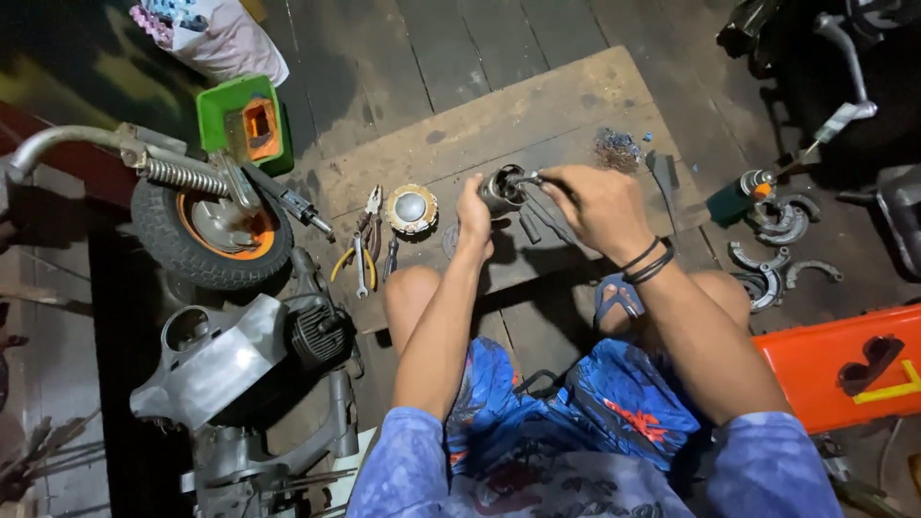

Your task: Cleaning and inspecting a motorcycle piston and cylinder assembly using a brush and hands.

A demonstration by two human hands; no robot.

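My left hand (473,217) grips a small cylindrical metal part (502,188) and holds it above a wooden board (537,105). My right hand (597,204), with black bands on its wrist, holds a thin dark tool (531,179) whose tip reaches the top of that metal part. On the board, left of my hands, lies a round metal disc with a domed centre (411,208). Beside it rest pliers with yellow handles (365,251) and a wrench (359,269). My bare knees and blue patterned shorts fill the lower middle.
A small wheel with an orange hub (213,230), a spring and a metal frame lie at the left, above grey engine parts (225,360). A green box (243,120) stands behind. Curved brake shoes (779,251) and a green canister (737,197) are at the right, an orange panel (844,369) nearer.
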